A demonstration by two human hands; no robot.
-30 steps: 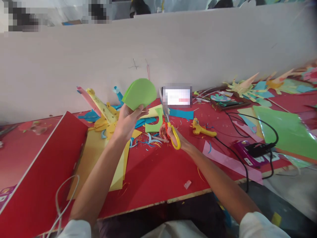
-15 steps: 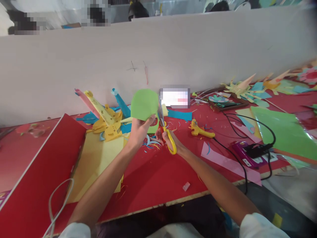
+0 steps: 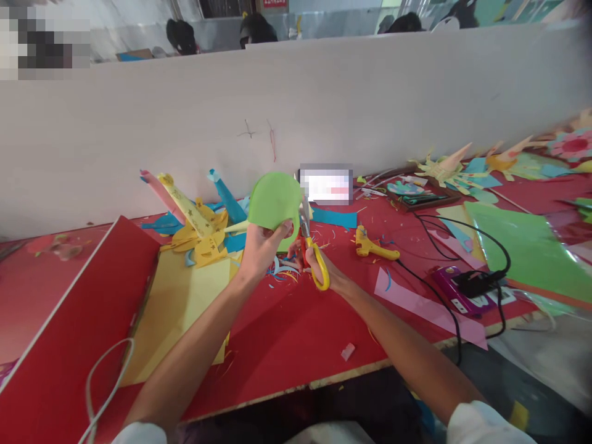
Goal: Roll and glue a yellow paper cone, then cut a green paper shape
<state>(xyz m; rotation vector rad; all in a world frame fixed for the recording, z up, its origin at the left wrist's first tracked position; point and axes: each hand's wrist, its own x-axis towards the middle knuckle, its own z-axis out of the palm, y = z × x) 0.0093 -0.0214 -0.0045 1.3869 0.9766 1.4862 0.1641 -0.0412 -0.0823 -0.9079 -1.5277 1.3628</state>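
Observation:
A rounded piece of green paper [image 3: 274, 198] is pinched in my left hand [image 3: 263, 246], held up over the middle of the table. My right hand [image 3: 320, 266] is closed round the yellow and red handles of a pair of scissors [image 3: 320, 274]. The scissor blades point up along the right edge of the green paper. Beneath the hands lie thin blue and yellow paper scraps [image 3: 283, 267]. Yellow paper sheets [image 3: 185, 296] lie left of my hands, and a blue paper strip [image 3: 335, 217] lies behind the scissors.
Paper cones and cutouts [image 3: 197, 225] stand at the back left. To the right are a yellow glue gun [image 3: 377, 246], a pink strip [image 3: 428, 306], a purple box [image 3: 462, 293] and black cables. A white partition [image 3: 393, 98] runs behind, with people's heads beyond it.
The green paper and my left hand have shifted slightly right and down. The paper has turned a little, and a green loop shows beside my left fingers. The scissors remain in my right hand.

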